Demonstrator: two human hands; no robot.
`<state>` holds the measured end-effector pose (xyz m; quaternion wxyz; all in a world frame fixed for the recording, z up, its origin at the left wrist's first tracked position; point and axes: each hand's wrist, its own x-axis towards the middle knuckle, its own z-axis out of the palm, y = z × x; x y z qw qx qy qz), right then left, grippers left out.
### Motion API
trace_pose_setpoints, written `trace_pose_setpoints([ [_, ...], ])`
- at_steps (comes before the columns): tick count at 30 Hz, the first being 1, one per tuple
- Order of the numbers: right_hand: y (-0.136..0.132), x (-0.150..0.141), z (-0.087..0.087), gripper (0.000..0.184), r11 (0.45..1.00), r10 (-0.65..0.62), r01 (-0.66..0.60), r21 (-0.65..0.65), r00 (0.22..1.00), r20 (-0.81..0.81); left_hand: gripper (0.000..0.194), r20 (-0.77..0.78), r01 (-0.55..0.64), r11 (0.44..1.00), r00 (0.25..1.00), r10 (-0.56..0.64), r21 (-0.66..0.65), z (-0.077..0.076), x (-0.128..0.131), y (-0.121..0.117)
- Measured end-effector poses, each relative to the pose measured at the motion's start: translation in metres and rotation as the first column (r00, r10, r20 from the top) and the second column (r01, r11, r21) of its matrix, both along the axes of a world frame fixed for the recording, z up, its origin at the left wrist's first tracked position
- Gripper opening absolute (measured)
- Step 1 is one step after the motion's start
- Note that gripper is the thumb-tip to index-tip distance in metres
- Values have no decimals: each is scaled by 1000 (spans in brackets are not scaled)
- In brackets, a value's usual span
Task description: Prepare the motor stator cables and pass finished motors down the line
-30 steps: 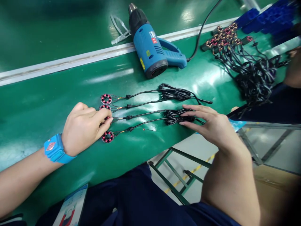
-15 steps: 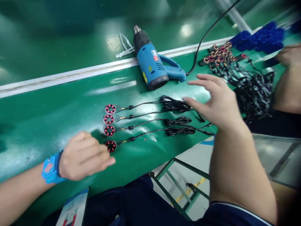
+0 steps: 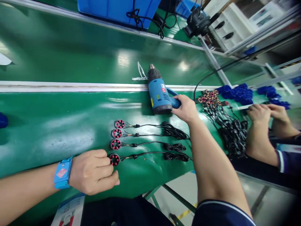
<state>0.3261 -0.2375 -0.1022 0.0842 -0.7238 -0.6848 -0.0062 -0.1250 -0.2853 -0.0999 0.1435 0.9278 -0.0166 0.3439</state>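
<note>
Your right hand (image 3: 187, 109) wraps the handle (image 3: 174, 102) of the heat gun (image 3: 158, 94), whose body lies to that hand's left on the counter (image 3: 58, 125), nozzle (image 3: 151, 67) pointing away. Your left hand (image 3: 92, 172) curls by the nearest ring (image 3: 114, 159); its pinch can't be told.

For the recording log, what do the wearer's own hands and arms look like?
Both hands are ungloved. The left hand has a bright blue wristband at its wrist, with a reddish diamond marking on its blocky face. The right hand has no band in sight; that arm's short, dark navy sleeve has a thin white stripe near its edge.
</note>
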Motion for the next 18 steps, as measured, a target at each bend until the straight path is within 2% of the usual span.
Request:
trace_pose_setpoints([
  [4, -50, -25, 24, 40, 994, 14, -17, 105, 1000, 25, 7, 17, -8, 1000, 1000, 7, 12, 0, 1, -1],
  [8, -130, -67, 64, 31, 989, -9, 7, 147, 1000, 16, 4, 129, -61, 998, 990, 57, 31, -1, -3, -6],
  [12, -210, -117, 98, 21, 995, -5, 14, 99, 996, -90, 32, 244, -165, 985, 958, 149, 46, 6, 4, -25],
  [15, -254, -149, 103, 22, 998, 37, -27, 57, 980, -196, 31, 304, -176, 977, 943, 133, 118, 22, 26, -43],
  [18, -285, -170, 97, 27, 996, 94, -89, 30, 952, -291, 31, 367, -127, 968, 929, 39, 217, 44, 52, -61],
])
